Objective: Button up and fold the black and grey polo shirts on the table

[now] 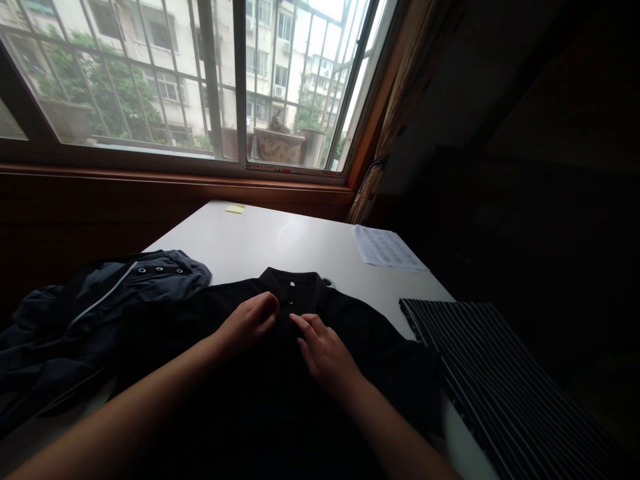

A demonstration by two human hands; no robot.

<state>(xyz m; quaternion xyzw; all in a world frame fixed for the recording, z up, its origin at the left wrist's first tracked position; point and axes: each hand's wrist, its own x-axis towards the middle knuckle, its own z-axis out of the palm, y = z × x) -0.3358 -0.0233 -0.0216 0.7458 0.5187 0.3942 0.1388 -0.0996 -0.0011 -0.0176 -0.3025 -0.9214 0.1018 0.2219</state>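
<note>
A black collared shirt lies flat on the white table, collar toward the window. My left hand has its fingers curled and pinched on the shirt's front just below the collar. My right hand rests beside it, fingertips pressed together on the same strip of fabric near a small white button. The two hands nearly touch at the placket.
A dark blue jacket is heaped at the left. A black-and-white striped garment lies at the right edge. A printed sheet and a yellow note sit farther back. A barred window stands behind.
</note>
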